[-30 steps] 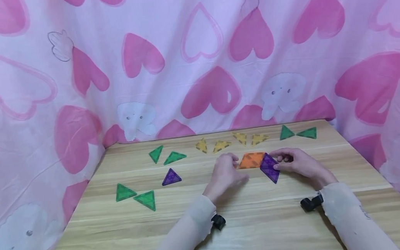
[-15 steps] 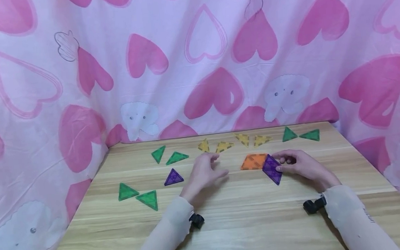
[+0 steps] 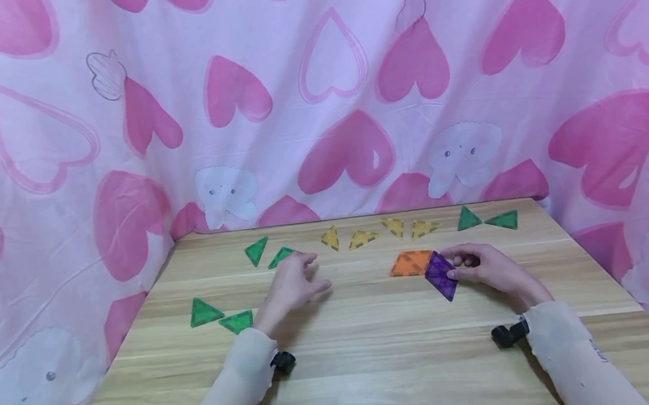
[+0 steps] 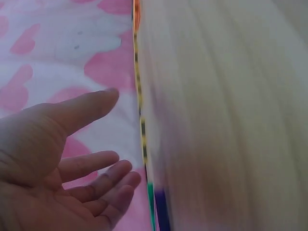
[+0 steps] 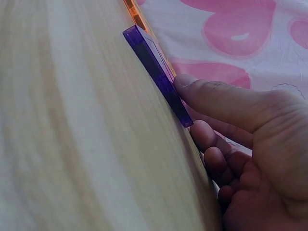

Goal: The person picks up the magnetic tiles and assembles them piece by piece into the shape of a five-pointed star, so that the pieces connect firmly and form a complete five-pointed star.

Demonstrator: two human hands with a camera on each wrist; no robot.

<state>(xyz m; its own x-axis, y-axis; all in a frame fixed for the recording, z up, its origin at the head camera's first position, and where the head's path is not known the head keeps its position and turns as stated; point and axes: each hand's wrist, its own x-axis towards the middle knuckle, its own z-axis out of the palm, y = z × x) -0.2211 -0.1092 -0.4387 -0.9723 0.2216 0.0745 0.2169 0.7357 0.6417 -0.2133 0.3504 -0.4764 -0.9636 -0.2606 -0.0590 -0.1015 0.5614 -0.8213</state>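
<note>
My right hand (image 3: 484, 270) grips the right side of a purple diamond (image 3: 439, 285) made of translucent triangle tiles, lying on the table. In the right wrist view the thumb (image 5: 211, 94) lies on the purple tile (image 5: 159, 72), with curled fingers at its edge. The diamond's upper left meets an orange tile shape (image 3: 408, 264). My left hand (image 3: 291, 284) hovers with spread fingers at the left, holding nothing. It hides the single purple triangle in the head view; a blurred purple tile (image 4: 162, 210) shows beyond its fingers in the left wrist view.
Green triangles (image 3: 205, 312) lie at the front left, partly behind the left arm. Another green pair (image 3: 256, 252) is at the back left. Several yellow triangles (image 3: 363, 238) line the back, and a green pair (image 3: 502, 220) sits back right. A pink heart curtain (image 3: 343, 151) borders the wooden table (image 3: 404, 372).
My left hand has moved left from beside the orange shape, past the yellow tiles, and now covers the lone purple triangle. My right hand stays on the purple diamond.
</note>
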